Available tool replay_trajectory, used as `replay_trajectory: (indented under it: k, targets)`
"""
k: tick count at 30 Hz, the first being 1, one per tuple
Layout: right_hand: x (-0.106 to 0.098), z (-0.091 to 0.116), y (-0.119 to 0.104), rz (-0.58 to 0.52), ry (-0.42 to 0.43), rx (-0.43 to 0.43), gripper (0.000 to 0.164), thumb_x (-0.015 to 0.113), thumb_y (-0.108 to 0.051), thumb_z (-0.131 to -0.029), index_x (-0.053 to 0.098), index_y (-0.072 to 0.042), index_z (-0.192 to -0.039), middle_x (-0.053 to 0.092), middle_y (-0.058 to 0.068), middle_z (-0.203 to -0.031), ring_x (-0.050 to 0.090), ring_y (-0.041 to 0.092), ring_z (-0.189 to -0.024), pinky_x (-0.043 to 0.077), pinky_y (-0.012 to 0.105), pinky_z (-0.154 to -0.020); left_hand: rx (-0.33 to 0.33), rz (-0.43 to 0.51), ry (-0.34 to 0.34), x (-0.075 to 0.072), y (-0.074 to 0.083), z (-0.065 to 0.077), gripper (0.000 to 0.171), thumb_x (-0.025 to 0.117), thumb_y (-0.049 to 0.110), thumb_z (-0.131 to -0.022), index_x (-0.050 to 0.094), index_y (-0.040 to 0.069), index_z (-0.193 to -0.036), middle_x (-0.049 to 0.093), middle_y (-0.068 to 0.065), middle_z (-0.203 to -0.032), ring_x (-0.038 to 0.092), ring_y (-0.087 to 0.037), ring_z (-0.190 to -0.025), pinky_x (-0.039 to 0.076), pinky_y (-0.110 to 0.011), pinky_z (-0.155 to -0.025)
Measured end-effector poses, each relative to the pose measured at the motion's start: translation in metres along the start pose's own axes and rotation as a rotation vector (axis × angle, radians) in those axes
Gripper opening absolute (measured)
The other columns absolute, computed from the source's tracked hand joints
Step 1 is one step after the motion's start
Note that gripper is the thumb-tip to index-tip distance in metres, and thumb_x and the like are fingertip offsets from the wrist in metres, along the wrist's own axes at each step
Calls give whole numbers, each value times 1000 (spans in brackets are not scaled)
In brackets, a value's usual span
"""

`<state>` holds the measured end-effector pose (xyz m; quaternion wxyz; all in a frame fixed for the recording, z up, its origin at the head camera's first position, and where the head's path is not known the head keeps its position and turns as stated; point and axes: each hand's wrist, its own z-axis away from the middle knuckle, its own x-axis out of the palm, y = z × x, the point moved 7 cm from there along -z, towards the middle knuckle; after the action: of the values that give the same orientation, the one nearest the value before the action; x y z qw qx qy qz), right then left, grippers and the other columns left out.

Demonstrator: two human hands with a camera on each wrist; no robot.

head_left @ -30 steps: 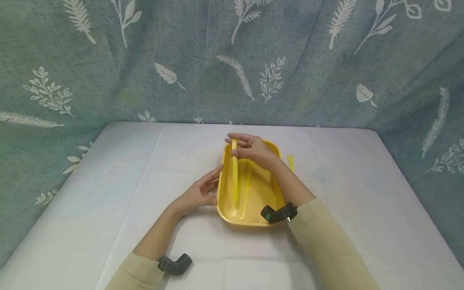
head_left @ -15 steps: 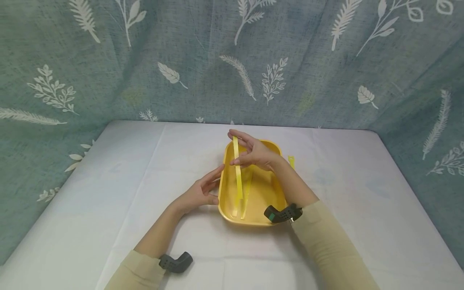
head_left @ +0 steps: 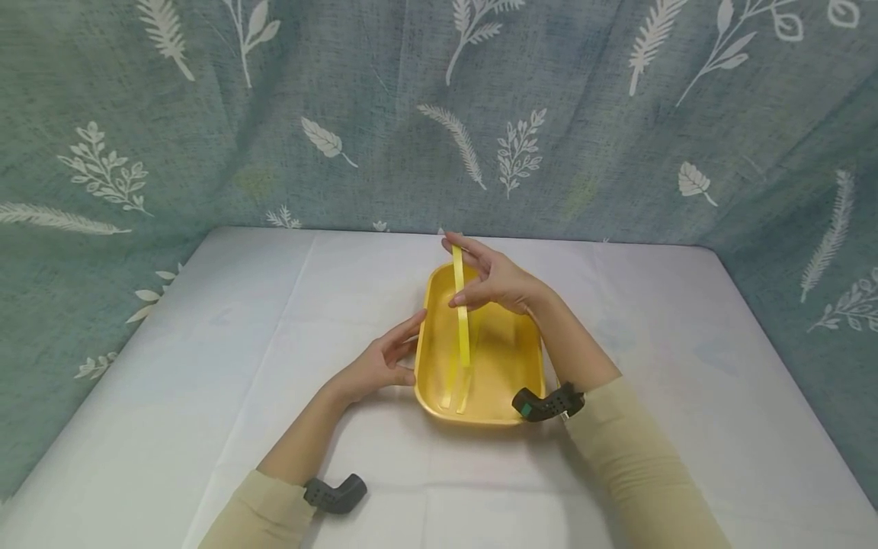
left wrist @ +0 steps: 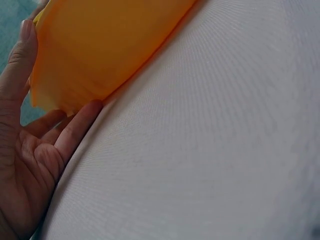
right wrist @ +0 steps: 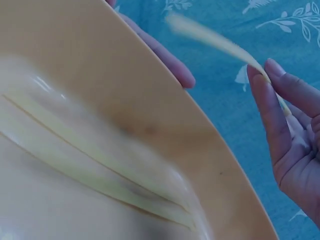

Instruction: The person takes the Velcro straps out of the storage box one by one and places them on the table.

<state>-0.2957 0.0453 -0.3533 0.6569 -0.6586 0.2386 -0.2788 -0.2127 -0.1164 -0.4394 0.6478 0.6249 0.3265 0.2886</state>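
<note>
My right hand (head_left: 499,280) pinches a flat, narrow yellow strip (head_left: 463,335) between thumb and fingers, above the far half of a yellow tray (head_left: 506,374). The strip's free end points back towards me. In the right wrist view, the held strip (right wrist: 215,41) bends slightly beyond the tray's rim. Two similar strips (right wrist: 75,172) lie lengthwise and side by side on the tray floor. My left hand (head_left: 376,370) rests against the tray's left side, thumb and fingers extended. In the left wrist view, its fingertips touch the outer wall of the tray (left wrist: 115,45).
A white cloth (head_left: 240,366) covers the table under the tray. Behind it hangs a blue-green curtain (head_left: 384,152) with white leaf prints. Dark wrist cameras (head_left: 336,494) sit on both forearms.
My right hand has moved right and slightly away from me with the strip, raising its near end. My right forearm now hides the strip end seen beside the tray. My left hand has stayed put.
</note>
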Motion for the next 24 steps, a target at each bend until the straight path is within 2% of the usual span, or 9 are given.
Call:
replay_trajectory:
  k: [6, 14, 18, 24]
  targets:
    - [-6, 8, -4, 32, 23, 23, 94, 66, 9, -81, 16, -27, -152, 15, -9, -158, 69, 27, -89, 58, 36, -72, 7, 28, -5, -1, -1, 0, 96, 79, 24, -77, 20, 27, -152, 22, -7, -156, 23, -32, -142, 44, -39, -100]
    - [-11, 21, -12, 50, 21, 10, 94, 65, 8, -83, 11, -25, -153, 13, -8, -159, 70, 24, -84, 58, 32, -69, -1, 28, 6, -3, -3, 3, 97, 81, 29, -74, 22, 29, -151, 23, -4, -156, 25, -29, -142, 45, -36, -101]
    - [-12, 28, -19, 50, 15, -11, 95, 64, 8, -83, 9, -24, -153, 12, -9, -159, 70, 25, -82, 58, 31, -68, 4, 39, 7, -2, 0, 3, 98, 81, 26, -74, 22, 27, -151, 22, -3, -156, 25, -29, -142, 43, -37, -102]
    - [-16, 43, -27, 86, 47, -15, 97, 67, 7, -82, 8, -23, -153, 12, -8, -159, 70, 25, -81, 58, 31, -65, 11, 29, 14, -3, -1, 3, 98, 82, 29, -73, 22, 27, -151, 24, -4, -156, 26, -28, -142, 40, -36, -105]
